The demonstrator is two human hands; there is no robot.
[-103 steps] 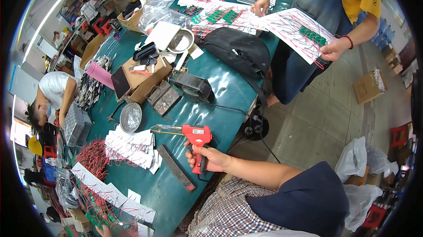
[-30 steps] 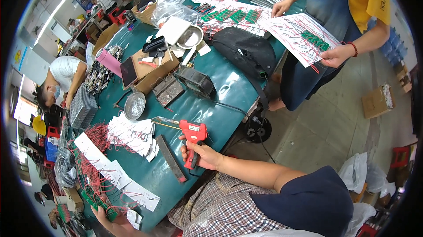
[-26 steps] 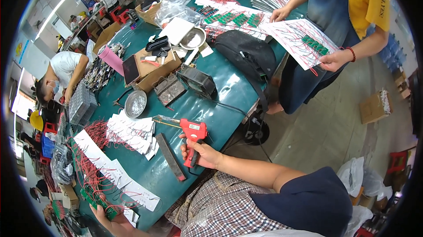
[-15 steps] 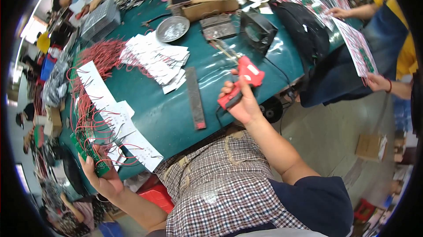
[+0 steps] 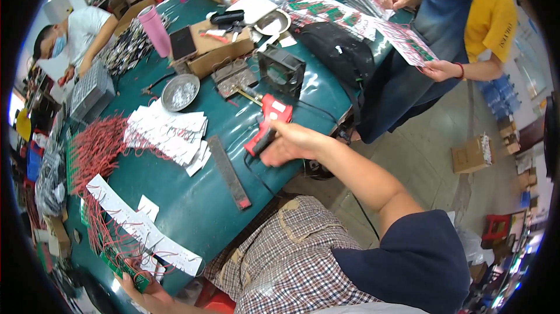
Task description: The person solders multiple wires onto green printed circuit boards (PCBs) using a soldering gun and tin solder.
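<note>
Your red soldering gun (image 5: 270, 113) has moved to the metal block (image 5: 235, 75). Your right hand (image 5: 291, 144) looks spread, likely free; your left hand (image 5: 146, 296) pinches the green board (image 5: 125, 271).

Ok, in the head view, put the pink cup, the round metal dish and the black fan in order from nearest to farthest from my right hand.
1. Black fan: just beyond your right hand.
2. Round metal dish: off to the hand's left.
3. Pink cup: farther left, beyond the dish.
</note>
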